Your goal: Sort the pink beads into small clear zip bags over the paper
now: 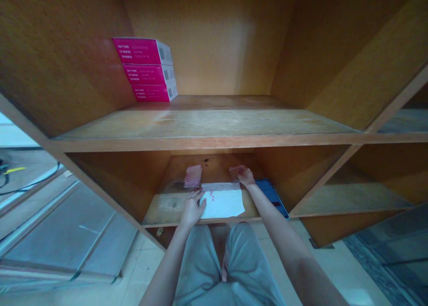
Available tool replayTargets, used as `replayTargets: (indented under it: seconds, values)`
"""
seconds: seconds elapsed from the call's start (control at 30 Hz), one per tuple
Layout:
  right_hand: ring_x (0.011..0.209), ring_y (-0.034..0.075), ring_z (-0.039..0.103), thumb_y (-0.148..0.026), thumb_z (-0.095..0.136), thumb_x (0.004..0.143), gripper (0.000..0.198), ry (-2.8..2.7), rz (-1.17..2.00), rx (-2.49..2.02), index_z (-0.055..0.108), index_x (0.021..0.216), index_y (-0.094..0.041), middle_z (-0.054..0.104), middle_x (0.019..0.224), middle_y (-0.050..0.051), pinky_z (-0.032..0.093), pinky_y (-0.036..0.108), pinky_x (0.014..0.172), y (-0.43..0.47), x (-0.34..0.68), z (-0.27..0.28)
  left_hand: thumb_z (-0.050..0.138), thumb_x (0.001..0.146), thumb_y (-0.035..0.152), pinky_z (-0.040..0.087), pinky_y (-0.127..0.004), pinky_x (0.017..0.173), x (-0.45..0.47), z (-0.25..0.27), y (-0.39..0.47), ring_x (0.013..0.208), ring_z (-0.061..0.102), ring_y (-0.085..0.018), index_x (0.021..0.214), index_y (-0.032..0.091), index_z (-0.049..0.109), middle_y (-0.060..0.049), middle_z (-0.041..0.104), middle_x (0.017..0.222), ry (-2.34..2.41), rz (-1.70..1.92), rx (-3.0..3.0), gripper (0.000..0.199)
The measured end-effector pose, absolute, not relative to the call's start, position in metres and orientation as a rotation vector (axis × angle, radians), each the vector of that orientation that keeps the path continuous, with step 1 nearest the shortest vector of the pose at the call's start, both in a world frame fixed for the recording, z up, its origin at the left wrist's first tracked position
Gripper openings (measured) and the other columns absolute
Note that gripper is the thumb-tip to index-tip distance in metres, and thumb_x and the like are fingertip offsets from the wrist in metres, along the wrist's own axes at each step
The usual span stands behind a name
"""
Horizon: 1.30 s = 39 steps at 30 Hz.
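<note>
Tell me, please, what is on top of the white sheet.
A few small pink spots show on the white sheet; whether loose or printed, I cannot tell. The left hand overlaps its left edge; what lies beneath the hand is hidden.

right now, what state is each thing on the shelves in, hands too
Pink boxes: three, stacked
Pink packet: lying down, contents unclear
White sheet: spread out
Left hand: open, at sheet's left edge
Right hand: at clear plastic piece, grip unclear
Blue flat object: lying beside right forearm
</note>
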State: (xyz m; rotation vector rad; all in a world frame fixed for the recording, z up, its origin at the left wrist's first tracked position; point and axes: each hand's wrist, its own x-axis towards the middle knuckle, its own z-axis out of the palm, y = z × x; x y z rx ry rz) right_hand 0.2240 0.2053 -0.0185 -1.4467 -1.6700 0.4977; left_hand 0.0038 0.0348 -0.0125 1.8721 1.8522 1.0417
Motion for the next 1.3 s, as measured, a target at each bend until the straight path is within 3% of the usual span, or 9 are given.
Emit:
replayTargets:
  seconds: [0.2,0.43,0.57,0.67,0.83,1.3]
  values:
    - [0.081,0.021,0.061,-0.009,0.047,0.07,0.019,-1.737,0.392,-1.514,0.064,0.074,-0.015,0.067,0.076,0.009,0.044,0.03,0.075,0.204,0.224,-0.018,0.049,0.076,0.029,0.034,-0.04,0.099,0.003,-0.016,0.036,0.111,0.05,-0.024,0.106,0.015,0.062,-0.012,0.057,0.118,1.884,1.029,1.901,0.035]
    - [0.102,0.026,0.05,-0.007,0.049,0.066,0.024,-1.743,0.269,-1.489,0.063,0.085,-0.01,0.062,0.095,0.015,0.035,0.04,0.091,0.193,0.22,-0.01,0.048,0.077,0.03,0.033,-0.038,0.1,0.003,-0.018,0.036,0.11,0.051,-0.023,0.106,0.018,0.062,-0.01,0.058,0.116,1.914,1.013,1.931,0.034]
    - [0.094,0.021,0.054,-0.015,0.049,0.071,0.019,-1.608,0.484,-1.237,0.061,0.085,-0.014,0.062,0.092,0.01,0.039,0.038,0.088,0.178,0.207,-0.008,0.048,0.077,0.029,0.032,-0.039,0.1,0.003,-0.017,0.035,0.11,0.051,-0.023,0.107,0.018,0.061,-0.01,0.058,0.117,1.926,1.003,1.954,0.034]
    - [0.079,0.017,0.059,-0.018,0.043,0.074,0.021,-1.535,0.654,-1.118,0.059,0.089,-0.015,0.063,0.09,0.008,0.047,0.034,0.075,0.16,0.19,-0.014,0.047,0.078,0.03,0.032,-0.039,0.1,0.003,-0.016,0.035,0.111,0.05,-0.023,0.107,0.016,0.061,-0.011,0.057,0.117,1.926,0.994,1.961,0.035]
    - [0.08,0.016,0.061,-0.016,0.044,0.07,0.024,-1.507,0.873,-0.988,0.059,0.089,-0.017,0.064,0.09,0.007,0.048,0.032,0.076,0.138,0.169,-0.028,0.047,0.078,0.028,0.031,-0.04,0.1,0.004,-0.015,0.035,0.11,0.05,-0.024,0.107,0.017,0.061,-0.011,0.059,0.115,1.916,0.994,1.972,0.034]
    - [0.08,0.015,0.06,-0.013,0.045,0.064,0.026,-1.453,0.946,-1.045,0.061,0.084,-0.019,0.065,0.087,0.004,0.047,0.031,0.08,0.13,0.164,-0.023,0.048,0.078,0.029,0.029,-0.04,0.101,0.006,-0.012,0.033,0.11,0.05,-0.024,0.106,0.017,0.061,-0.01,0.06,0.114,1.916,1.032,1.938,0.034]
